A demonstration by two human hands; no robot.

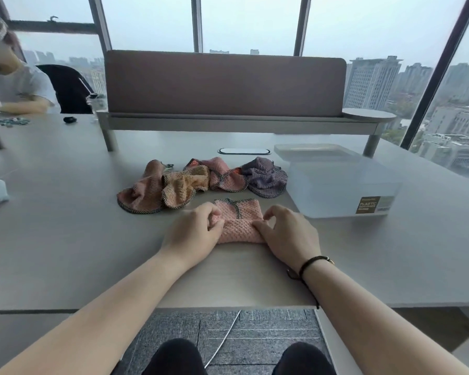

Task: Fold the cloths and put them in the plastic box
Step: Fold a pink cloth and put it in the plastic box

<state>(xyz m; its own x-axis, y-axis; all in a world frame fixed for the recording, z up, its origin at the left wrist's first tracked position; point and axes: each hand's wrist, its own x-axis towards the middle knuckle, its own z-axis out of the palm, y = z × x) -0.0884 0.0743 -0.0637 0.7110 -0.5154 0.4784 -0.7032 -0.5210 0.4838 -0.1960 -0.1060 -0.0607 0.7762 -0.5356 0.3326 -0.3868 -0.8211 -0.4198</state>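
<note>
Head view
Pink cloth: we see it on the table, partly folded, lying between both hands, near the front edge.
Left hand: fingers curled, pinching the cloth's left edge.
Right hand: thumb and fingers pinch the right edge.
Box: translucent, open, right of the cloth, apart from the right hand.
Hidden: both cloth ends are covered by the hands; the box label is too blurred to read fully.
Count: we count four unfolded cloths in a row behind, one box, two hands.
</note>
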